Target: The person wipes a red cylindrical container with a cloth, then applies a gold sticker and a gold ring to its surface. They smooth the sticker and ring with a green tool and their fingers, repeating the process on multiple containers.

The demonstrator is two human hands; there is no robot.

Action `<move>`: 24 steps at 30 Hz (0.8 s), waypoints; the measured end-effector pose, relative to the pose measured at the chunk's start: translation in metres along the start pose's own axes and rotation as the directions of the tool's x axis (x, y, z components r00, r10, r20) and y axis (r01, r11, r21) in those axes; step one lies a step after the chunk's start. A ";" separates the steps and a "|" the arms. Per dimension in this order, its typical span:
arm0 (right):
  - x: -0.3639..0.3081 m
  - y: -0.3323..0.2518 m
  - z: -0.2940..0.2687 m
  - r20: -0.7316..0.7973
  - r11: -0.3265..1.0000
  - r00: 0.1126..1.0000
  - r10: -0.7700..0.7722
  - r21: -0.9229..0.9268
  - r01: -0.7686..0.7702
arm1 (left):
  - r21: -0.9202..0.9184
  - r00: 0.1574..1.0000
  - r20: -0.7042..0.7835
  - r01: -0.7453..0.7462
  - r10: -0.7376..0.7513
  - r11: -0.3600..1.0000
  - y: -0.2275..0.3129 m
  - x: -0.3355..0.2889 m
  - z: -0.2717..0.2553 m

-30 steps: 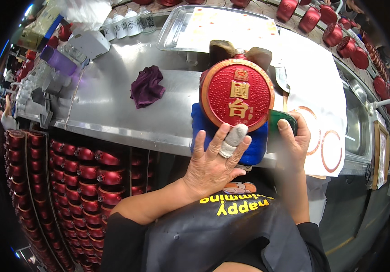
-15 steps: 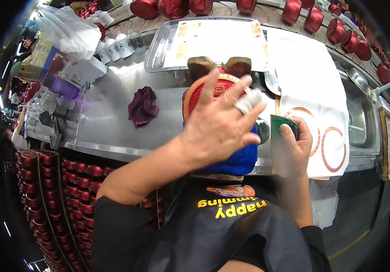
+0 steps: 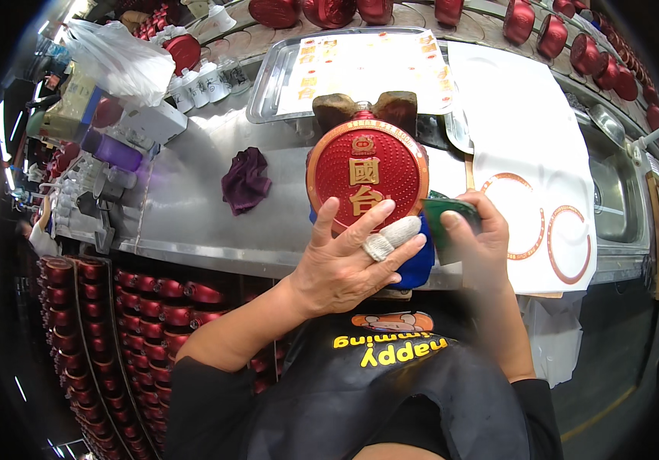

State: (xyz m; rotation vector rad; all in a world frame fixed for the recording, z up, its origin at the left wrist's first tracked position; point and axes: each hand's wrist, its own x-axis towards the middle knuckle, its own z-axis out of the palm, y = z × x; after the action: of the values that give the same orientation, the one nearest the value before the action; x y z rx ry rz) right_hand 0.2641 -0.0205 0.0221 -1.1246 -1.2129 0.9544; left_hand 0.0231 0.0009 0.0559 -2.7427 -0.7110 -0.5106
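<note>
A round red bottle (image 3: 335, 170) with raised gold lettering and a dotted face lies face up before me. Around its rim runs an orange-gold ring strip (image 3: 313, 157). It rests on a blue pad (image 3: 420, 267), its neck between two brown blocks (image 3: 396, 110). My left hand (image 3: 341, 268), a white finger cover on one finger, spreads its fingers over the bottle's lower edge and hides part of it. In my right hand (image 3: 485, 239) is a green flat scraper (image 3: 440, 218), pinched between thumb and fingers, its edge by the bottle's right rim.
Two curved orange strips (image 3: 542, 234) lie on white paper (image 3: 525, 115) at right, beside a sink (image 3: 613, 199). A crumpled purple cloth (image 3: 245, 180) is on the metal table at left. Behind the bottle stands a metal tray (image 3: 268, 103) with a decal sheet; red bottles line the far shelf (image 3: 414, 32).
My left hand has moved down toward me, uncovering the bottle's face. My right hand has brought the scraper left, up to the bottle's rim, and tilted it.
</note>
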 end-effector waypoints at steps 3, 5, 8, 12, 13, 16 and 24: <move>0.014 0.002 0.004 0.049 0.986 0.995 -0.085 -0.141 0.091 | -0.029 1.000 -0.017 0.025 -0.026 0.999 -0.002 -0.010 0.003; 0.023 0.001 0.004 0.045 0.984 0.996 -0.081 -0.154 0.087 | -0.043 0.999 -0.033 0.036 -0.038 0.998 -0.005 -0.016 0.006; 0.033 -0.004 0.001 0.008 0.983 0.999 -0.031 -0.182 0.032 | -0.072 0.997 -0.027 0.068 -0.071 0.995 -0.010 -0.027 0.010; 0.029 -0.013 0.000 -0.024 0.957 0.989 -0.149 -0.254 0.138 | -0.121 0.983 -0.046 0.172 -0.178 0.978 -0.006 -0.042 0.014; 0.026 -0.013 0.000 -0.006 0.962 0.990 -0.143 -0.236 0.138 | -0.145 0.970 -0.075 0.217 -0.230 0.965 -0.006 -0.044 0.015; 0.017 -0.010 0.001 0.026 0.987 0.996 -0.085 -0.131 0.088 | -0.297 0.906 -0.088 0.373 -0.414 0.879 -0.017 -0.046 0.017; 0.014 0.008 -0.011 -0.083 0.998 0.995 0.047 -0.043 -0.050 | -0.446 0.930 0.001 0.329 -0.367 0.832 -0.098 0.019 0.000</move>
State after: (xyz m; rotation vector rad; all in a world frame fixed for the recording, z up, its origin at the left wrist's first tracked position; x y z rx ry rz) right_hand 0.2766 -0.0068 0.0170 -1.2221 -1.1494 0.9125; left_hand -0.0110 0.0920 0.0796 -2.9765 -1.2199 -0.9713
